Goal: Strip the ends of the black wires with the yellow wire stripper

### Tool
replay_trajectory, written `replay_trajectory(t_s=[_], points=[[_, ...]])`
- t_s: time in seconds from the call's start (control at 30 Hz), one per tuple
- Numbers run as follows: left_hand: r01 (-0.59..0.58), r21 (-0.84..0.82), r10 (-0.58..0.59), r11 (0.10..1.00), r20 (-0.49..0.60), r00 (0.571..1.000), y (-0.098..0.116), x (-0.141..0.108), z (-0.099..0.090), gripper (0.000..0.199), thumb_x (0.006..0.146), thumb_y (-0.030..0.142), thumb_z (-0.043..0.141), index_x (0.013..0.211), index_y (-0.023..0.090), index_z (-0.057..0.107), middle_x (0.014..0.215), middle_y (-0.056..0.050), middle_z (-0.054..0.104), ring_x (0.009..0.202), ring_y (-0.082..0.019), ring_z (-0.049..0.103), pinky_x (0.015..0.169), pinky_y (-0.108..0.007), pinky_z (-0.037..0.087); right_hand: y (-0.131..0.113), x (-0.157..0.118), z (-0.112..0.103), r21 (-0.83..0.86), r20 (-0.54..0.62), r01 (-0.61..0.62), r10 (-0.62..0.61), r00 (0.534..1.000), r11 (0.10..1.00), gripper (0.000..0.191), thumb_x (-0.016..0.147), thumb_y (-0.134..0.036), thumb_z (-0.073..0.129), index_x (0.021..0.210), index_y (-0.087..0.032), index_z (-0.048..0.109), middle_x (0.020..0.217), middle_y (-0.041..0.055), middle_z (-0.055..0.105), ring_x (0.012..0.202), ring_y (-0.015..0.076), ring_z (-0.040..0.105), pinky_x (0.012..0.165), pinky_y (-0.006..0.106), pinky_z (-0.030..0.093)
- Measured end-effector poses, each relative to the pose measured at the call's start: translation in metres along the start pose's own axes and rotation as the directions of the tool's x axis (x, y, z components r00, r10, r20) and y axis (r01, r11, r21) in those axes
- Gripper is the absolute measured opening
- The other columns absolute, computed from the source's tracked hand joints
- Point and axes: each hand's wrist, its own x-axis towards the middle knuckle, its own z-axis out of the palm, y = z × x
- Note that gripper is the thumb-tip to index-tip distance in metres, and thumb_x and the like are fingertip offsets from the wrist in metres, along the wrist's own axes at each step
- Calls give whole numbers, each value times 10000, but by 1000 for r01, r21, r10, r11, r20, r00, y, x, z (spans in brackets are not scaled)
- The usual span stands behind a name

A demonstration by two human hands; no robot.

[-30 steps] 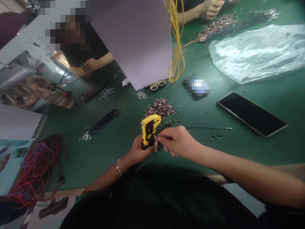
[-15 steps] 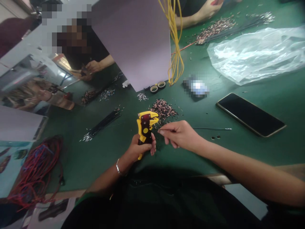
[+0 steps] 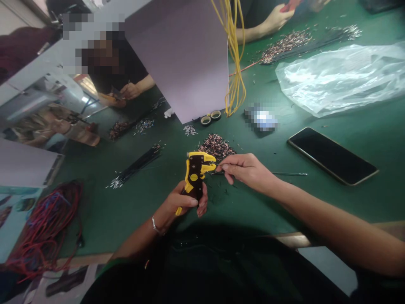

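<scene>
Right hand shifted wire to yellow wire stripper in left hand.

The wire stripper at lower centre has a smooth, slightly glossy yellow-and-black plastic body. The thin wire to its right has a smooth dark sheath. Above, the loose crimp terminals shine like bare metal. The work surface is matt green. At right, the plastic bag looks thin, crinkled and glossy; the phone shows dark glossy glass and a metallic rim.
</scene>
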Motion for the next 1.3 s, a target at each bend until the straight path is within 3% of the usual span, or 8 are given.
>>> replay_trajectory(t_s=[0.57, 1.03, 1.3], points=[[29, 12, -29, 1000, -10, 1000, -2, 0, 3, 301, 655, 213, 749, 920, 96, 665, 668, -54, 638, 532, -160, 596, 536, -316, 523, 2, 1, 4, 22, 36, -9, 9, 999, 1000, 221, 835, -319, 535, 792, -153, 675, 528, -15, 595, 486, 99, 432, 503, 256, 318], [-4, 94, 18, 996, -143, 990, -1, -4, 8, 163, 731, 167, 727, 854, 111, 636, 554, -7, 595, 423, -121, 542, 445, -254, 489, 1, 1, 5, 63, 26, -72, 71, 997, 995, 217, 829, -313, 545, 807, -145, 682, 541, -10, 612, 416, 80, 380, 439, 246, 286], [22, 82, -10, 996, -140, 990, 0, -4, 7, 190, 710, 178, 733, 862, 107, 644, 567, -18, 614, 426, -135, 562, 447, -268, 505, -1, 1, 2, 47, 15, -65, 64, 998, 997, 205, 827, -294, 553, 804, -148, 695, 534, -13, 616, 421, 79, 371, 440, 240, 293]])
